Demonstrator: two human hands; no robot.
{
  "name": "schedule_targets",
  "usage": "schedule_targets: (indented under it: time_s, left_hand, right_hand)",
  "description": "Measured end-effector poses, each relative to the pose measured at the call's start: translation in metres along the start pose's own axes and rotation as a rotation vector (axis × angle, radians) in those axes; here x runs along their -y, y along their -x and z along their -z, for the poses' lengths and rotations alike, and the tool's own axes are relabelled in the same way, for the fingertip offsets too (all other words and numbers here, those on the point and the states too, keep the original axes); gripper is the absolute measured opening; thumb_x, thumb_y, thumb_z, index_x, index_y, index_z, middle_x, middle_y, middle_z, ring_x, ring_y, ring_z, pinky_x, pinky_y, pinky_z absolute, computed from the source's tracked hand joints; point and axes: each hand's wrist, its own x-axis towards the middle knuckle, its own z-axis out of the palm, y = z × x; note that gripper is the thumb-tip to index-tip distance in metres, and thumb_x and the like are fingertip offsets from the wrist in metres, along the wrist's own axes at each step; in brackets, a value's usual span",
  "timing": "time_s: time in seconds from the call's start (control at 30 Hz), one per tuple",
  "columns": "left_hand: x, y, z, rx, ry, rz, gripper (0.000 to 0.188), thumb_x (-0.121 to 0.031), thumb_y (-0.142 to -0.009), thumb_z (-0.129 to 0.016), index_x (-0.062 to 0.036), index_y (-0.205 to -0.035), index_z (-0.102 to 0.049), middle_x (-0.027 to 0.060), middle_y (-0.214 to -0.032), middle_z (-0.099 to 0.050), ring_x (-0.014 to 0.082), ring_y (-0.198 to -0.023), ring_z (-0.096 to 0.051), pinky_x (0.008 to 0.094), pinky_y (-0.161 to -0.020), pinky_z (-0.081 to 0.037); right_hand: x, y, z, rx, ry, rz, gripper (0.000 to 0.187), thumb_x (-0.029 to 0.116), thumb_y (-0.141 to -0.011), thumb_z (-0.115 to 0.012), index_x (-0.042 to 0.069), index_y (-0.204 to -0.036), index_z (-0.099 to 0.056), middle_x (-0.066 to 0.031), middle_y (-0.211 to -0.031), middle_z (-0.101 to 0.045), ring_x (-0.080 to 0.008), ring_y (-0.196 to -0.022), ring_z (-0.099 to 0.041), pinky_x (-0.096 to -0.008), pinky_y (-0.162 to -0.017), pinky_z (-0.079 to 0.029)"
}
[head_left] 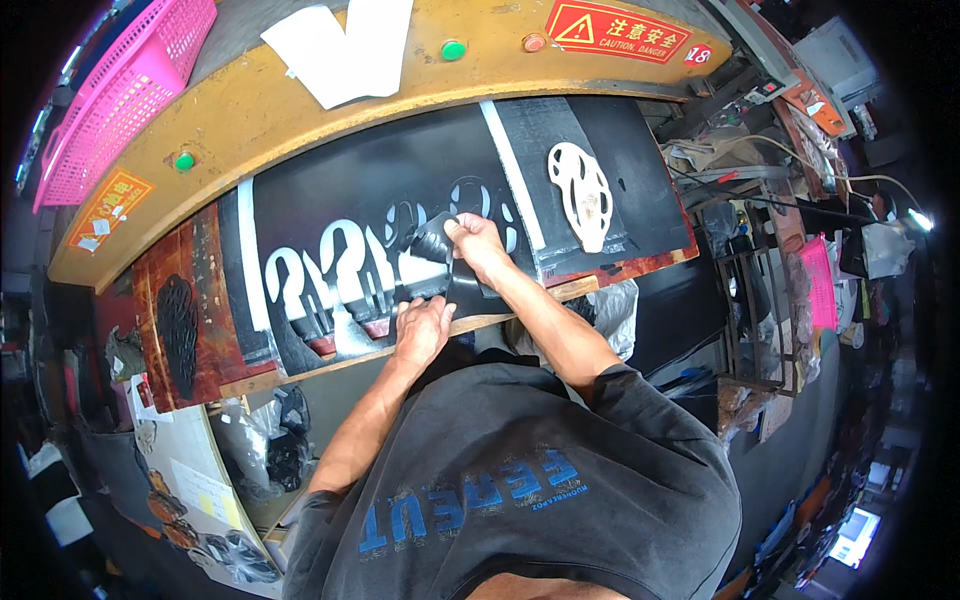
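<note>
On the work board lies a large black sheet (375, 150) with several looped cut-out openings along its near side. My right hand (475, 245) is closed in a pinch on a glossy black flap (432, 243), raised and bent above the sheet. Close to me, my left hand (424, 326) has its fingers bunched at the near edge of the black material, below the flap. Its fingertips are partly hidden, and whether the flap is separate from the sheet I cannot tell.
A cream sole-shaped plate with openings (580, 197) lies to the right. At the left rests a black sole-shaped piece (178, 337). A yellow machine beam (390, 105) with buttons spans the far side, bearing white paper (335, 55). A pink basket (130, 90) stands far left.
</note>
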Motion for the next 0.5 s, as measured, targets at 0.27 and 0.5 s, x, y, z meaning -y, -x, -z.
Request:
schedule_targets:
  time_s: [0.27, 0.5]
  left_hand:
    - [0.027, -0.018, 0.038, 0.275, 1.620, 0.617, 0.027, -0.013, -0.101, -0.063, 0.0019, -0.123, -0.066, 0.0158, -0.117, -0.075, 0.0254, -0.107, -0.075, 0.0388, -0.098, -0.061]
    - [0.009, -0.054, 0.043, 0.184, 1.746, 1.102, 0.037, -0.034, -0.099, -0.081, -0.0053, -0.119, -0.070, 0.0097, -0.107, -0.077, 0.0245, -0.097, -0.076, 0.0430, -0.089, -0.064]
  right_hand:
    - [0.003, 0.073, 0.046, 0.482, 0.436, 0.355, 0.029, 0.002, -0.094, -0.068, 0.001, -0.121, -0.077, -0.0143, -0.112, -0.079, -0.0206, -0.106, -0.075, -0.0333, -0.095, -0.057]
    - [-0.017, 0.077, 0.047, -0.006, 0.453, -0.103, 0.034, 0.025, -0.099, -0.073, -0.003, -0.118, -0.078, -0.0125, -0.098, -0.081, -0.0161, -0.092, -0.073, -0.0332, -0.084, -0.057]
